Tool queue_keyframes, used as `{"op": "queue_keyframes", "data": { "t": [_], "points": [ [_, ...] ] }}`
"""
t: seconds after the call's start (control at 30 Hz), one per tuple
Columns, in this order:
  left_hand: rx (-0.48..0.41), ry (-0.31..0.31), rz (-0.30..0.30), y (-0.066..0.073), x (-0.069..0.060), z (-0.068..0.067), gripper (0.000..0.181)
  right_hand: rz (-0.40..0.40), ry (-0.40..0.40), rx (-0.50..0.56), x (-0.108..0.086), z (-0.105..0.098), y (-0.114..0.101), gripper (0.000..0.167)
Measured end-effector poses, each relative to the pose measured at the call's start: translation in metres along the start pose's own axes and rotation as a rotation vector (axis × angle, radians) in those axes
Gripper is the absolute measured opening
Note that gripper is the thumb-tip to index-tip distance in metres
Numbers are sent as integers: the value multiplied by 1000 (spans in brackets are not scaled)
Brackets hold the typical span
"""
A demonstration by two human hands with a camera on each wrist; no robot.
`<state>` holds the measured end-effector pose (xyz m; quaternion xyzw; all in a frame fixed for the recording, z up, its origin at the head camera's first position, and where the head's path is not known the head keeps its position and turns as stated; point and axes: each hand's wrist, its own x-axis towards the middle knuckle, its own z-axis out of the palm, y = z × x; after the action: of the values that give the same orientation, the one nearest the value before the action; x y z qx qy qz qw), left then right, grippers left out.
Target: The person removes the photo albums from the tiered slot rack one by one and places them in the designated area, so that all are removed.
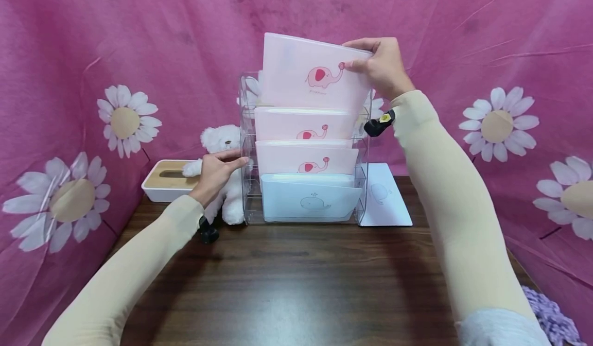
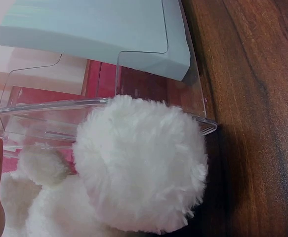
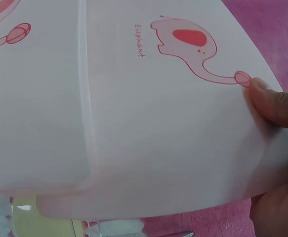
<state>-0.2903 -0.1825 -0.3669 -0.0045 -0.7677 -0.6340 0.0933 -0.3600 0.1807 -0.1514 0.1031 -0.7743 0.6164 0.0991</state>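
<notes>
My right hand (image 1: 383, 68) pinches the upper right corner of a pink elephant-print folder (image 1: 292, 68), its thumb on the front cover. The folder is tilted at the top of a clear multi-tier rack (image 1: 363, 202); its lower edge is hidden behind other pink folders (image 1: 278, 124). In the right wrist view the thumb (image 3: 277, 106) presses beside the elephant's trunk. My left hand (image 1: 215, 173) holds the rack's left side edge between thumb and fingers; the left wrist view shows only part of it. A light blue whale-print folder (image 1: 282, 204) sits in the lowest tier.
A white plush bear (image 1: 233, 204) sits against the rack's left side, beside a white box with a wooden lid (image 1: 155, 189). A whale-print folder (image 1: 389, 202) lies flat at the rack's right. Pink floral cloth (image 1: 185, 52) surrounds the brown wooden table (image 1: 278, 274).
</notes>
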Motion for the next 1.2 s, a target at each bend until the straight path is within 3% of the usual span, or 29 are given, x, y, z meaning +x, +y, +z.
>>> {"op": "queue_keyframes", "data": {
  "t": [0.43, 0.63, 0.83, 1.2],
  "points": [
    [8, -5, -16, 0, -1, 0, 49, -15, 187, 287, -14, -36, 9, 42],
    [9, -13, -15, 0, -2, -1, 49, 30, 257, 360, -20, -57, 15, 45],
    [23, 0, -10, 0, -1, -2, 49, 48, 289, 433, -28, -73, 17, 47],
    [30, 6, -9, 1, -3, -2, 49, -10, 326, 555, -45, -97, 26, 44]
  ]
}}
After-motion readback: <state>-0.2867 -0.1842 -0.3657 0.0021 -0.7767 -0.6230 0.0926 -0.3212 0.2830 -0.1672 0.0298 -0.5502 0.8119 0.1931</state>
